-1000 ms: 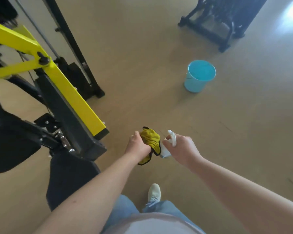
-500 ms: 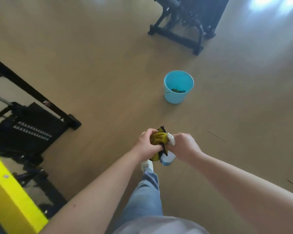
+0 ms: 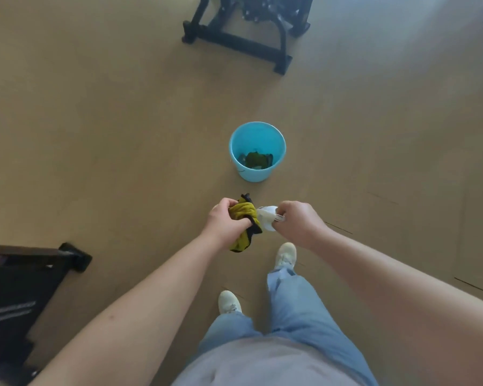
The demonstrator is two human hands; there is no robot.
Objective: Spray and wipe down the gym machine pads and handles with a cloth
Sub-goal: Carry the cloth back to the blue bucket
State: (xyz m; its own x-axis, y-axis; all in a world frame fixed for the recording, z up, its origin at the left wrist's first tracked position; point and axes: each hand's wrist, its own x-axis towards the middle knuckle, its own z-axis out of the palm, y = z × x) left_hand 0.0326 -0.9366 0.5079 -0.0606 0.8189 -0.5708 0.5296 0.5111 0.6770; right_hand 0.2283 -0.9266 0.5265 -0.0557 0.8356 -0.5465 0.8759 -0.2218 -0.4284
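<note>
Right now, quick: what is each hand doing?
Left hand: closed, gripping the yellow cloth.
Right hand: closed, holding the white spray bottle.

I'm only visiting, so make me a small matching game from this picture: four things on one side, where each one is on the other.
Things:
1. yellow cloth
2. spray bottle
3. blue bucket
4. dark rag

Places:
a. on the floor ahead of the hands
b. gripped in the right hand
c. inside the bucket
d. gripped in the left hand

Pairs: 1-d, 2-b, 3-a, 4-c
</note>
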